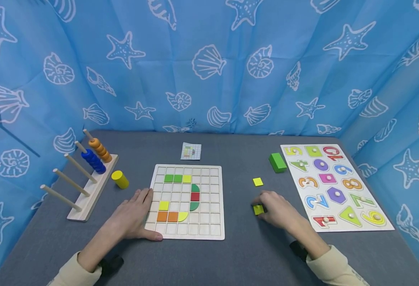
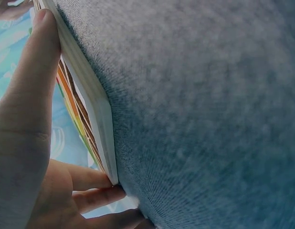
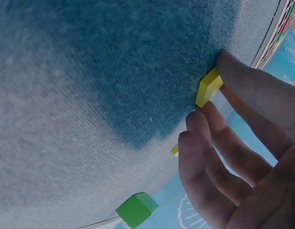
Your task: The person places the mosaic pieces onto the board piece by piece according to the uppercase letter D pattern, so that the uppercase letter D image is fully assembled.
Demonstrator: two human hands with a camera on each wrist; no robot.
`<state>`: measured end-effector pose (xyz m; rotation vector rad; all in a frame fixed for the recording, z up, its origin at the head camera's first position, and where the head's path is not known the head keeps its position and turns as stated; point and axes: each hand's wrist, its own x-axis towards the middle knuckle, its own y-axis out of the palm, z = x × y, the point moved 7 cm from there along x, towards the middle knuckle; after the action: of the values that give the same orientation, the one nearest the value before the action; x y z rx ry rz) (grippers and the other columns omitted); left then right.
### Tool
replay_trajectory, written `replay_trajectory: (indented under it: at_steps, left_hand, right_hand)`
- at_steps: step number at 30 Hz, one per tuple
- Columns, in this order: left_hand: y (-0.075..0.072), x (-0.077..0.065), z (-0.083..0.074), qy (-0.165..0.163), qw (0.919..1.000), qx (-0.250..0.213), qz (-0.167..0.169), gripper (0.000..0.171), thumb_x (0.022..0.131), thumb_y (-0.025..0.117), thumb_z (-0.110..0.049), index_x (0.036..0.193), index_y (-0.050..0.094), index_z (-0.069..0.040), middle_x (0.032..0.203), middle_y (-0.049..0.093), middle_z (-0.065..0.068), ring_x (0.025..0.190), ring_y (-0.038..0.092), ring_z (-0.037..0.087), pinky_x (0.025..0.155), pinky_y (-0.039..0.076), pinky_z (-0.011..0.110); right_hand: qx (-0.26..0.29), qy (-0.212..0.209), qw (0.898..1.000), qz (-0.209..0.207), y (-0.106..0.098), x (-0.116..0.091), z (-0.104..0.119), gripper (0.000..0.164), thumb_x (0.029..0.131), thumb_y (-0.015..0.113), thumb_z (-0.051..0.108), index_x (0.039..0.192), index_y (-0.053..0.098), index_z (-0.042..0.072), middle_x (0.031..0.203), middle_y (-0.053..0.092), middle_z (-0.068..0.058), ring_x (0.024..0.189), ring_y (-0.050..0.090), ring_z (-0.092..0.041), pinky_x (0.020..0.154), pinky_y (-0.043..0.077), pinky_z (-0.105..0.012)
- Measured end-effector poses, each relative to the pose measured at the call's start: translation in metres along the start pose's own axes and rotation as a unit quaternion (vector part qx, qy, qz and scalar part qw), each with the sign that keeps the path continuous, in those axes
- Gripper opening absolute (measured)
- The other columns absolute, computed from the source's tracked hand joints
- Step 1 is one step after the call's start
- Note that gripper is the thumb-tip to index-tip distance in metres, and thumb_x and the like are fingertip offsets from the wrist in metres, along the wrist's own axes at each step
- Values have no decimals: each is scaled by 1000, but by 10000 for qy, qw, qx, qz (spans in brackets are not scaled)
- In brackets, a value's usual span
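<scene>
My left hand (image 1: 134, 216) rests at the near-left corner of a white wooden grid board (image 1: 209, 230). Its thumb lies along the front edge and its fairly straight fingers touch the left side, also seen in the left wrist view. Green, yellow, orange and red tiles form a curved pattern on the board. To the right of it, my right hand (image 1: 275, 208) pinches a yellow square tile (image 3: 209, 87) between thumb and fingers, at or just above the table. Another yellow square tile (image 1: 257, 182) lies flat a little farther back.
Behind the board is a small pattern card (image 1: 191, 151). At left stand a wooden peg rack (image 1: 88, 206) with blue and orange beads and a yellow cylinder (image 1: 120, 179). A green block (image 1: 278, 163) sits beside a number-and-shape puzzle board (image 1: 299, 149) at right. A blue curtain (image 1: 209, 95) hangs behind.
</scene>
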<state>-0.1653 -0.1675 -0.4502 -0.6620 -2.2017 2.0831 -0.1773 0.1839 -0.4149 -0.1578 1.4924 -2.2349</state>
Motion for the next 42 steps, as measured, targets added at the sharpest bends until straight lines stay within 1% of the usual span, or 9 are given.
replay_trajectory:
  at_steps: [3, 7, 13, 20, 24, 30, 35, 42]
  left_hand:
    - [-1, 0, 0, 20, 10000, -69, -28, 143, 59, 74, -88, 155, 30, 8, 157, 39, 30, 142, 42, 56, 99, 48, 71]
    - [-1, 0, -1, 22, 9999, -132, -33, 143, 59, 75, -87, 156, 30, 8, 157, 38, 31, 141, 42, 57, 98, 47, 73]
    - [0, 2, -1, -14, 9999, -150, -16, 143, 59, 76, -86, 156, 30, 8, 158, 38, 31, 141, 41, 58, 99, 47, 73]
    - [1, 3, -1, -21, 9999, -113, -11, 143, 58, 75, -87, 156, 31, 8, 157, 38, 30, 141, 41, 58, 99, 47, 73]
    - [0, 3, -1, -28, 10000, -60, -32, 143, 58, 76, -87, 155, 31, 8, 157, 39, 30, 141, 42, 57, 99, 47, 72]
    - [1, 4, -1, -61, 10000, -36, 30, 144, 58, 76, -87, 155, 31, 8, 157, 38, 31, 141, 42, 58, 99, 47, 72]
    - [0, 4, -2, -56, 10000, 4, 29, 143, 58, 76, -87, 155, 31, 8, 157, 39, 31, 140, 42, 58, 99, 48, 72]
    - [0, 4, -2, -73, 9999, 24, 78, 143, 58, 77, -87, 155, 31, 8, 157, 38, 31, 141, 42, 57, 100, 48, 71]
  right_hand:
    - [55, -33, 10000, 37, 1, 1, -1, 28, 81, 80, -3, 108, 77, 0, 102, 73, -11, 99, 69, -28, 84, 59, -48]
    - [152, 49, 9998, 110, 2, 2, -2, 28, 82, 80, -3, 110, 76, -2, 104, 74, -13, 99, 69, -27, 83, 59, -48]
    - [308, 187, 9991, 204, 2, 3, -4, 27, 81, 80, -3, 108, 77, -1, 100, 74, -12, 90, 67, -20, 77, 60, -42]
    - [194, -104, 9996, 148, 1, 4, -1, 23, 81, 81, 0, 104, 77, -1, 93, 73, -8, 82, 63, -14, 69, 58, -35]
    - [192, -146, 9996, 125, 1, 4, 0, 23, 81, 81, 0, 103, 77, -1, 92, 73, -8, 81, 63, -13, 69, 58, -34]
    - [83, -157, 9998, 85, 1, 8, 8, 22, 81, 81, 1, 102, 78, -1, 89, 74, -7, 77, 60, -12, 68, 56, -32]
    - [93, -50, 9999, 80, 0, 14, 16, 22, 83, 81, 4, 105, 78, 0, 91, 74, -7, 75, 59, -12, 68, 55, -30]
    - [-68, -302, 9993, -208, -2, 22, 35, 21, 80, 81, 2, 102, 79, 0, 90, 72, -7, 75, 58, -12, 64, 50, -26]
